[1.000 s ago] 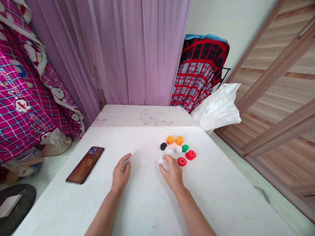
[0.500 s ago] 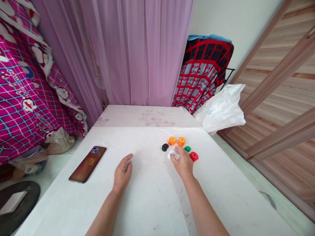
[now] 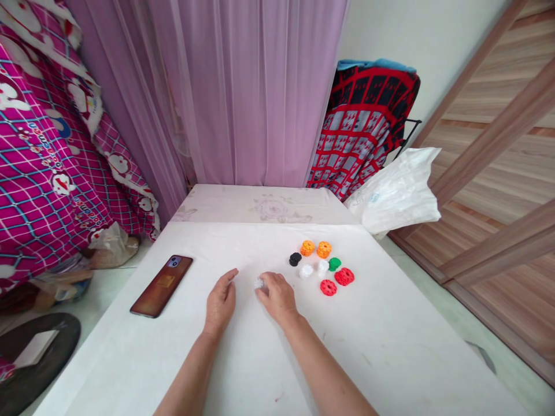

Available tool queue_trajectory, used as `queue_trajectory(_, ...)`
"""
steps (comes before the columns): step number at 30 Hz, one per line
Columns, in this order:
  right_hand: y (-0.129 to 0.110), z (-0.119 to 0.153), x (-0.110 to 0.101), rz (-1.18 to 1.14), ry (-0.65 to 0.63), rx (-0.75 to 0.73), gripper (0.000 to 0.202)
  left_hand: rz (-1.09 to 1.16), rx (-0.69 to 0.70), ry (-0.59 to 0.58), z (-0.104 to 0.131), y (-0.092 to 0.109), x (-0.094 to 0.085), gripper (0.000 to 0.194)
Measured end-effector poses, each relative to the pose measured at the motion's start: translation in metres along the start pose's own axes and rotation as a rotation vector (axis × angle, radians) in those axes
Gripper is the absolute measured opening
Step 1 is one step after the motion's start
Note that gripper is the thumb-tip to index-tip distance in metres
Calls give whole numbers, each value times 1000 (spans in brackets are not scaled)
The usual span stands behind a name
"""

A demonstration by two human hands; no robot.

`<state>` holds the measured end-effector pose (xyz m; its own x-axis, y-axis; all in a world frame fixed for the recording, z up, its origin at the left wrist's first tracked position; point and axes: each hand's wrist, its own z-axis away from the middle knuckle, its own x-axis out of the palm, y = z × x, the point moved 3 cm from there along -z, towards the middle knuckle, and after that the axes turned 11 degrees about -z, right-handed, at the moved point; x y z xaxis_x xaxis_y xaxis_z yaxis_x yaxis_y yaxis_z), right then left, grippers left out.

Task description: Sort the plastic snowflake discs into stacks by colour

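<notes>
My right hand [image 3: 280,299] is low over the middle of the white table, its thumb and fingers closed around a small white flower-shaped disc [image 3: 258,283]. The fingers partly hide the disc, so I cannot tell whether it is one piece or stacked. To its left, my left hand [image 3: 220,306] rests on its side, fingers curved and apart from the thumb, holding nothing I can see. Right of my hands lie white discs [image 3: 306,271], a black stack [image 3: 295,259], two orange stacks [image 3: 307,248], a green piece [image 3: 334,264] and red discs [image 3: 344,277].
A phone [image 3: 162,287] lies face down on the left of the table [image 3: 260,370]. At the far right edge is a white plastic bag [image 3: 396,193]. A purple curtain [image 3: 260,92] hangs behind, with a wooden wardrobe [image 3: 489,190] to the right.
My right hand has moved left from the coloured pieces to the white disc mid-table. That uncovers white pieces and a single red disc. My left hand stays nearly in place; the view shifts slightly.
</notes>
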<state>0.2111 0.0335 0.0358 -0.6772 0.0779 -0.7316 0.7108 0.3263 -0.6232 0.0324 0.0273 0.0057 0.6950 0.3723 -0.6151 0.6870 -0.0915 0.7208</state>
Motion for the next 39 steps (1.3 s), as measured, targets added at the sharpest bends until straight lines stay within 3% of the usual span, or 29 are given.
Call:
queue_trajectory(5,0,-7,10,32,-28,65,22,-3,1,-11,0,1,-1,36)
queue_trajectory(11,5,11,7,-81,92,66,28,-19,2,-20,0,3,-2,37)
queue_trajectory(14,18,23,-13,-117,193,46,30,-29,8,-16,0,2,-2,37)
queue_trajectory(19,49,21,-72,-37,392,88,28,-44,22,-13,-1,0,-1,36)
queue_trajectory(23,67,9,-97,24,411,145,31,-57,28,-20,-2,-1,-1,37)
queue_trajectory(28,76,3,-93,51,353,154,33,-66,30,-7,-1,-4,1,37)
queue_trajectory(34,77,2,-93,67,368,147,30,-90,31,-4,-2,-4,2,37)
queue_trajectory(39,80,22,-100,2,435,110,25,-132,59,9,-3,-1,0,37)
